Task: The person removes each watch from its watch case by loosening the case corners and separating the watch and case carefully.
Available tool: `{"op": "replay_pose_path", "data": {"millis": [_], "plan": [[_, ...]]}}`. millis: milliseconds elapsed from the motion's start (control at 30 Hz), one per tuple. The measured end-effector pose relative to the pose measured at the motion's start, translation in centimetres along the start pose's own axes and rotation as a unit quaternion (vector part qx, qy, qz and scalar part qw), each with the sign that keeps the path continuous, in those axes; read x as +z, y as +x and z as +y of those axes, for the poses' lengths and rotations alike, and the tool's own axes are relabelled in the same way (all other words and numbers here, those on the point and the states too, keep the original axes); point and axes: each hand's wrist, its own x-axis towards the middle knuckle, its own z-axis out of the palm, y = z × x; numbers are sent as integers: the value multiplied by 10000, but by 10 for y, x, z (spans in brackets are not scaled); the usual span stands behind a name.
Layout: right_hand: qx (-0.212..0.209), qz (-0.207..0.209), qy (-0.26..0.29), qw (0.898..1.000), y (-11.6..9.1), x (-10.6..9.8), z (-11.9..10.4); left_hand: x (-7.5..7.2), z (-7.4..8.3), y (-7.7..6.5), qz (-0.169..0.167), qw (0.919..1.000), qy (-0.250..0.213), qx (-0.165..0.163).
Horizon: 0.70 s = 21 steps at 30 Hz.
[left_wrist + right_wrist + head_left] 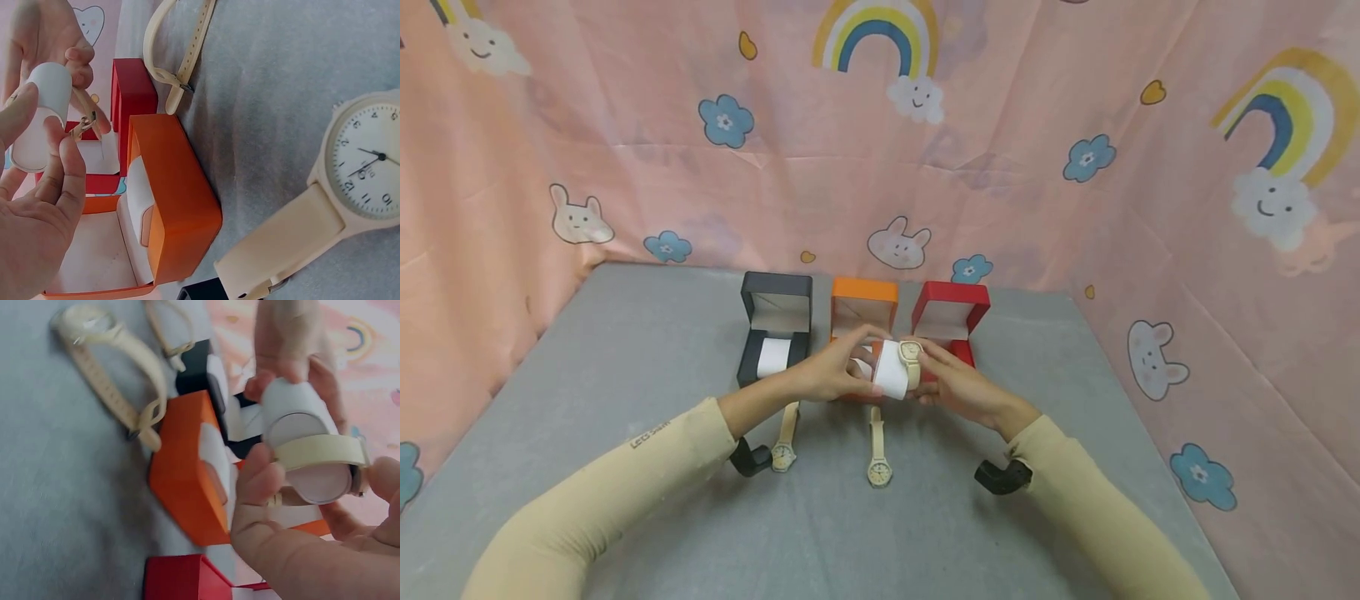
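Above the orange box, a white watch cushion [890, 372] is held between my hands. My left hand [829, 372] grips the cushion by its end, thumb and fingers to either side. A cream watch [912, 353] is on the cushion, its strap passing round it. My right hand [964, 390] pinches this watch at its strap and case side, as the strap [319, 452] shows in the right wrist view. In the left wrist view the buckle [83, 125] is near my left fingertips; whether it is fastened I cannot tell.
Open-lidded boxes stand in a row: black [777, 285], orange [865, 288] and red [953, 293]. The black box has a white cushion [773, 357] inside. Two more cream watches, left [783, 456] and middle [879, 472], lie on the grey tabletop [820, 542] nearer me.
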Motion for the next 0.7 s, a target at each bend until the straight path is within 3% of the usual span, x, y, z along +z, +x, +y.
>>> {"op": "replay_pose_path", "data": {"millis": [267,700], "plan": [[154,-363,418,9983,-2,-5,1,1,0,-1,-31,10000,-8,5],[48,-77,542,9985,-5,-11,4,-1,-1,-1,354,9991,-216,-45]]}}
